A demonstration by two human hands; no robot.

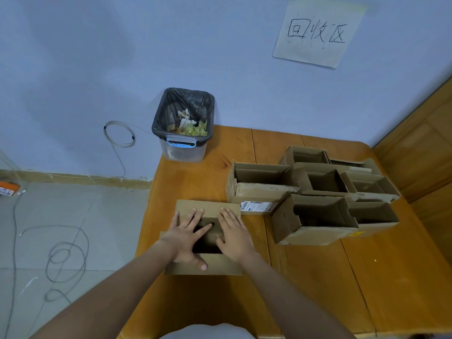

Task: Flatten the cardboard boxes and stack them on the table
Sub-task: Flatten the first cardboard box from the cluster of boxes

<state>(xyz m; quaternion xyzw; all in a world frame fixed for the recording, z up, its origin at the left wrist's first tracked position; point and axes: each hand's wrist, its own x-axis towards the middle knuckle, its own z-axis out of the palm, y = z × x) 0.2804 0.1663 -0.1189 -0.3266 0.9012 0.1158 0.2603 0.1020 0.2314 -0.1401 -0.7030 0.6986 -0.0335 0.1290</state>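
Left fingers (195, 216): straight and spread, laid flat on the brown cardboard box (208, 207), gripping nothing.
Right fingers (230, 216): straight too, pressing the same box beside the left hand (187, 237).
Right hand (233, 237): palm down, thumb at the dark opening.
Box: under both palms, near the wooden counter (318, 277) left edge.
Open cardboard boxes (315, 192): clustered right of the pressed box.
Lined plastic bin (184, 123): behind it, at the counter's far corner.

both hands (188, 237) flat on cardboard box (208, 209)
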